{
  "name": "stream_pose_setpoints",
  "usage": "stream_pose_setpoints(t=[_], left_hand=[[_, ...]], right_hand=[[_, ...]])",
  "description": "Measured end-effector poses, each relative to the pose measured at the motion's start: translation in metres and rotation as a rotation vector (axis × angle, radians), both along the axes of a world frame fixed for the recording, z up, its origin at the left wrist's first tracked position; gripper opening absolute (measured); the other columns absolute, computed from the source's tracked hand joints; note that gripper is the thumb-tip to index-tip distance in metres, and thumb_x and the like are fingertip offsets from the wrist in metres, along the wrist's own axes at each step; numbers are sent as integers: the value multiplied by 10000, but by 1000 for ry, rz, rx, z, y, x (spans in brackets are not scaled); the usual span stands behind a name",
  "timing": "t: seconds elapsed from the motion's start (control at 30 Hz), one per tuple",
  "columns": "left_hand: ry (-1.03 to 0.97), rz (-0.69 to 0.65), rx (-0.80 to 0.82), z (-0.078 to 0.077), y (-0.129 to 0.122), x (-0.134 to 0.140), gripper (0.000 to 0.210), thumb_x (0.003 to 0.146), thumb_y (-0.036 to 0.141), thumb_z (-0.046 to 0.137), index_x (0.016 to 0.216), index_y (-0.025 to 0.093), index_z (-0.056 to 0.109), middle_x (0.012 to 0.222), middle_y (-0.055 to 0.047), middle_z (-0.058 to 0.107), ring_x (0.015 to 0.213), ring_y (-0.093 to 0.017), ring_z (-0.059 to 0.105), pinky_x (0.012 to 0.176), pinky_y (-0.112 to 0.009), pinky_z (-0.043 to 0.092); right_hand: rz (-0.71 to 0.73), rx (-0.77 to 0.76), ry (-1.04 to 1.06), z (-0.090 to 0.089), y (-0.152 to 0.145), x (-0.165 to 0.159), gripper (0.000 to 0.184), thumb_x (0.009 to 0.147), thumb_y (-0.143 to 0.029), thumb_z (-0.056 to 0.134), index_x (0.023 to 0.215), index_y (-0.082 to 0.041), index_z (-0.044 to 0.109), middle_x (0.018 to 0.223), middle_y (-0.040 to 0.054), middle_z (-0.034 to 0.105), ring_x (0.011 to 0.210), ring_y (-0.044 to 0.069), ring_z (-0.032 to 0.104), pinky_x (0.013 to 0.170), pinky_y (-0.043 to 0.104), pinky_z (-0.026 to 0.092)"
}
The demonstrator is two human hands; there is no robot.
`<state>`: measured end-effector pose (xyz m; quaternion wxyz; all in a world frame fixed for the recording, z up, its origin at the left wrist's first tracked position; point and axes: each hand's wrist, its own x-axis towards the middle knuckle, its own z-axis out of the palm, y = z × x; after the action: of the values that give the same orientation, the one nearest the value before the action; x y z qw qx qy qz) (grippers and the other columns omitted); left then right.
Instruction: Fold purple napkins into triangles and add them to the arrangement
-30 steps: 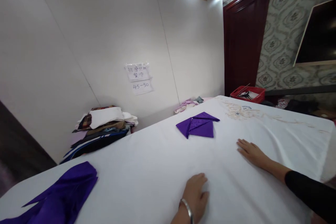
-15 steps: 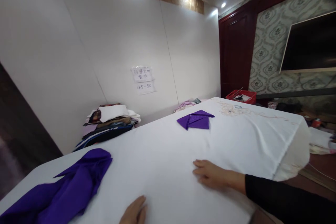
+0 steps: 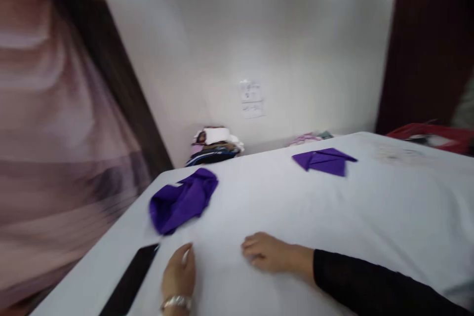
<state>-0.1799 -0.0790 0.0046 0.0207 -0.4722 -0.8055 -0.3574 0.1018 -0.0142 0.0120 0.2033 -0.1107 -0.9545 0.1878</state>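
Observation:
My left hand [image 3: 179,272], with a metal bracelet at the wrist, rests at the near side of the white-covered table [image 3: 229,207]. Its fingers are loosely bent, with a gap by the thumb and nothing seen in them. My right hand [image 3: 264,252] lies on the cloth to the right, fingers relaxed and slightly apart, holding nothing. A crumpled purple cloth [image 3: 185,197] lies beyond my left hand. Farther off to the right sits a flat, folded purple cloth [image 3: 326,162] with pointed corners. Neither hand touches the purple cloths. The picture is blurred by motion.
A dark flat object [image 3: 129,281] lies left of my left hand. Beyond the table are a pile of folded clothes [image 3: 215,145] and a red basket [image 3: 444,138]. Paper notes [image 3: 252,99] hang on the white wall. A pinkish curtain [image 3: 62,148] hangs at the left.
The view has swung left, bringing the curtain and the dark flat object into sight. My hands are now closer together, and more of my left hand shows. The folded purple cloth stays on the table.

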Motion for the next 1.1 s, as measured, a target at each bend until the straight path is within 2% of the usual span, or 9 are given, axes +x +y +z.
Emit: stream_pose_setpoints(t=[0.1, 0.3, 0.43, 0.63, 0.73, 0.8, 0.9, 1.0, 1.1], left_hand=[[94, -17, 26, 5, -12, 0, 283, 781, 251, 407, 894, 169, 652, 978, -96, 683, 946, -235, 618, 844, -378, 478], [182, 28, -35, 8, -8, -2, 223, 786, 163, 485, 949, 185, 636, 1005, -48, 674, 966, -162, 600, 897, -299, 447], [211, 42, -60, 14, 16, -9, 288, 794, 143, 495, 1067, 158, 586, 1136, -76, 613, 1091, -170, 527, 969, -306, 386], [183, 151, -109, 27, 64, -36, 451, 791, 163, 521, 1234, 109, 455, 1303, -153, 467, 1224, -228, 400, 1001, -353, 331], [141, 201, -151, 31, 76, -45, 469, 766, 168, 554, 1212, 55, 465, 1180, -206, 549, 1114, -280, 499, 911, -396, 391], [131, 194, -165, 34, 79, -41, 377, 765, 148, 538, 1129, 50, 534, 1039, -200, 617, 996, -282, 564, 843, -400, 418], [168, 78, -137, 39, 78, -10, 231, 805, 176, 484, 991, 139, 616, 958, -126, 649, 930, -238, 578, 838, -373, 407], [225, -149, -93, 38, 70, 48, 168, 818, 263, 500, 909, 235, 638, 930, -39, 653, 941, -193, 556, 921, -354, 348], [319, -572, -7, 29, 57, 113, 176, 826, 229, 472, 883, 249, 637, 862, -32, 648, 918, -181, 545, 1012, -409, 243]], right_hand=[[-93, -86, 73, -10, -7, 7, 256, 879, -229, 422, 1038, -236, 622, 1182, 56, 590, 1137, 205, 473, 977, 410, 331], [-116, -203, 33, -39, 0, 17, 336, 888, -367, 420, 1186, -315, 566, 1305, 16, 501, 1227, 244, 408, 1047, 505, 259], [-115, -223, 23, -47, 2, 17, 347, 880, -388, 433, 1202, -337, 551, 1317, 3, 483, 1243, 252, 387, 1049, 518, 257], [-112, -284, 72, -44, 3, 17, 336, 858, -388, 468, 1174, -347, 574, 1293, 15, 506, 1229, 262, 408, 1036, 531, 280], [-111, -317, 98, -42, 3, 15, 322, 855, -386, 472, 1151, -346, 592, 1274, 19, 527, 1219, 263, 420, 1030, 529, 292], [-100, -358, 117, -42, 4, 14, 308, 854, -389, 473, 1125, -343, 611, 1251, 24, 549, 1210, 262, 431, 1027, 519, 302], [-169, -531, 172, -41, 10, 13, 323, 839, -434, 487, 1100, -312, 631, 1204, 47, 588, 1163, 268, 481, 1007, 503, 340], [-340, -859, 345, -35, 20, 15, 430, 796, -505, 524, 1144, -263, 600, 1196, 86, 591, 1106, 280, 530, 955, 491, 408], [-399, -1172, 603, -21, 27, 18, 549, 805, -525, 507, 1287, -268, 448, 1280, 93, 523, 1092, 267, 544, 866, 451, 490]])
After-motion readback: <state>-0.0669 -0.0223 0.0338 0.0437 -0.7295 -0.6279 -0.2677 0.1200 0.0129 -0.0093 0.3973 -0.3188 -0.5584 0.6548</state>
